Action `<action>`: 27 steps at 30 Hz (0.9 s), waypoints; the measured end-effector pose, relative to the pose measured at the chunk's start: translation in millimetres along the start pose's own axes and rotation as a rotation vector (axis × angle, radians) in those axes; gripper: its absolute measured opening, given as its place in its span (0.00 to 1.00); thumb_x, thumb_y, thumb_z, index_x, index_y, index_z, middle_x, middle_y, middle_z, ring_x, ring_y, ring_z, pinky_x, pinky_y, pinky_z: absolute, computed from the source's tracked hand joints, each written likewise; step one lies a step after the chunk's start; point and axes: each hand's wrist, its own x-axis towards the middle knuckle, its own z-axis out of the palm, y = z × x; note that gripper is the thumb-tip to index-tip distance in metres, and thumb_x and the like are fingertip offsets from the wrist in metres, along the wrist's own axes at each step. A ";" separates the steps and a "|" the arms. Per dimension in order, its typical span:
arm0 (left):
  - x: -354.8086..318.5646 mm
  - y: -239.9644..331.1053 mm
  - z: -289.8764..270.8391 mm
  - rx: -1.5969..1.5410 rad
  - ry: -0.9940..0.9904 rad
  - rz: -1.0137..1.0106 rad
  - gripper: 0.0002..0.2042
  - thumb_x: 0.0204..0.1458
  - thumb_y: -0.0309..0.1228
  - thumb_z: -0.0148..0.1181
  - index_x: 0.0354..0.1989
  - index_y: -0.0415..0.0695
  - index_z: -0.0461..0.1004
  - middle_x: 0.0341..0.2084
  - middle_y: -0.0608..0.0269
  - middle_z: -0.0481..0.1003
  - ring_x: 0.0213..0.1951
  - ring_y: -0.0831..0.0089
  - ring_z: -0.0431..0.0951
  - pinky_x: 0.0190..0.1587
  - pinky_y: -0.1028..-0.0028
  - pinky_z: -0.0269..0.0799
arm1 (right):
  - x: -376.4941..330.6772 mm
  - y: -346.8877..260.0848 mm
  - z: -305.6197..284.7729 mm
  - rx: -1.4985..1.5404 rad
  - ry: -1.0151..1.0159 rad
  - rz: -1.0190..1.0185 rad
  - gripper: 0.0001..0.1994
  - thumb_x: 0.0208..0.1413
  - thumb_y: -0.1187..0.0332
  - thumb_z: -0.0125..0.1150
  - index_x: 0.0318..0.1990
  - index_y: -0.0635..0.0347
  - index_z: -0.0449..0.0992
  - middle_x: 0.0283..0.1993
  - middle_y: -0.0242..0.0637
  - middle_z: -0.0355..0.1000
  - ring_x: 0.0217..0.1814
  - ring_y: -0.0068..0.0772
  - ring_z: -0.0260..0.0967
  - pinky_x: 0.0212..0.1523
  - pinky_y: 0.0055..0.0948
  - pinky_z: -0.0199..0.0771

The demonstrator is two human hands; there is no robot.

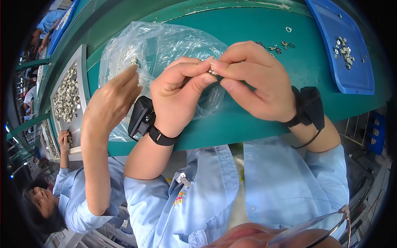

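Note:
My left hand (178, 84) and my right hand (258, 80) meet above the green table (248, 129). Between their fingertips they pinch a small whitish metallic part (212, 71), mostly covered by the fingers, so its exact kind does not show. Both hands are closed on it, thumbs against forefingers. Under and behind my left hand spreads a clear plastic bag (165, 39) with small pale parts inside. Past my right hand, several small dark and silvery parts (278, 50) lie loose on the table, with a pale ring-shaped piece (288, 29) farther back.
A blue tray (355, 82) with a heap of small metal parts stands at the far right. On the left, a co-worker's hand (111, 97) reaches over the bag. A grey-rimmed tray (82, 78) full of small parts lies beside that person.

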 end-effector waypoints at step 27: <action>9.4 -6.5 -2.5 -0.507 -0.077 -0.260 0.06 0.50 0.20 0.55 0.37 0.38 0.69 0.34 0.58 0.74 0.36 0.75 0.74 0.38 0.79 0.72 | 7.3 14.0 -5.0 -0.044 -0.068 0.006 0.14 0.39 0.77 0.64 0.38 0.57 0.74 0.35 0.34 0.69 0.40 0.37 0.66 0.42 0.31 0.64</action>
